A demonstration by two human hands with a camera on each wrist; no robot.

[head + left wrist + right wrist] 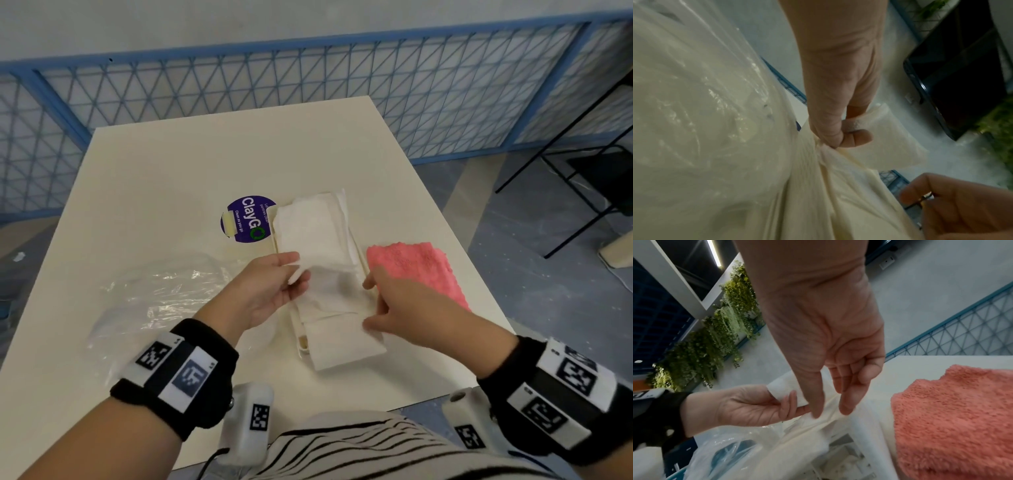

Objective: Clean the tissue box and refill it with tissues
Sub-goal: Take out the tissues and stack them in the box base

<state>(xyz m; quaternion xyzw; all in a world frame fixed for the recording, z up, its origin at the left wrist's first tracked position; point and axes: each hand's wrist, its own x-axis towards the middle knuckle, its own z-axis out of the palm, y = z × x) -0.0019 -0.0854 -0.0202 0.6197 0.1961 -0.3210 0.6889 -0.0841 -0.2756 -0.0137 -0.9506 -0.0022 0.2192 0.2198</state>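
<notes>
At the middle of the cream table (164, 178), a stack of white tissues (318, 236) lies over the tissue box (297, 325), of which only a thin edge shows. The left hand (270, 291) pinches a folded tissue corner (888, 129) between thumb and fingers, lifted a little above the stack. The right hand (407, 308) hangs over the right side of the stack, its fingers relaxed and almost straight, the fingertips (846, 408) just touching the tissues and holding nothing. A pink cloth (418, 270) lies just right of the stack. A clear plastic wrapper (161, 298) lies on the left, and a purple sticker (248, 219) is at the far side.
</notes>
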